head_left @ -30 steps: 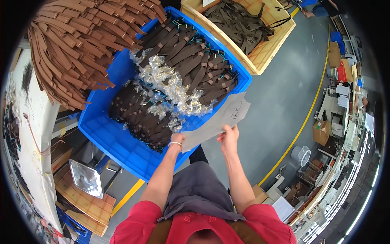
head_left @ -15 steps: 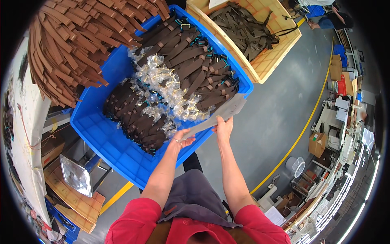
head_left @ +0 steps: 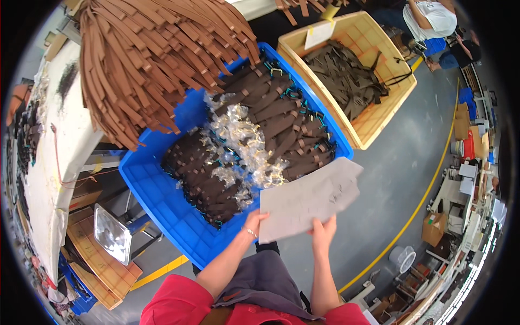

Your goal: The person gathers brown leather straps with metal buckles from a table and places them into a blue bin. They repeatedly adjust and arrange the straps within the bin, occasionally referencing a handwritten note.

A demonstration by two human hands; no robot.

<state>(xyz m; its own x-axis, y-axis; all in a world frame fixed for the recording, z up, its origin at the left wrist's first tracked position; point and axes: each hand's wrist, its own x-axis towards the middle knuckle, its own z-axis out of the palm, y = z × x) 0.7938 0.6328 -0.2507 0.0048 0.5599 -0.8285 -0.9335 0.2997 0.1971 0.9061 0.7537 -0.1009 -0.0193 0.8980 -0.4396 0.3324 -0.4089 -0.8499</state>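
Note:
A pale grey sheet of paper or thin card with faint writing is held up by both hands over the near right edge of a blue plastic bin. My left hand pinches its lower left edge. Along the bottom edge my right hand grips it, thumb on the face and fingers behind. In the bin lie bundles of dark brown straps with metal and teal-edged ends. Clear plastic wrapping with gold-coloured hardware runs in a band between the bundles.
A thick sheaf of reddish-brown straps hangs over the bin's far left side from a white-topped table. Beyond stands a yellow crate of dark straps. Other people are at the far right. Workbenches and boxes line the right.
The sheet has tilted from nearly edge-on to broad face showing, and both hands have shifted right and lower in view. The view has moved too, so the bin sits lower and farther right.

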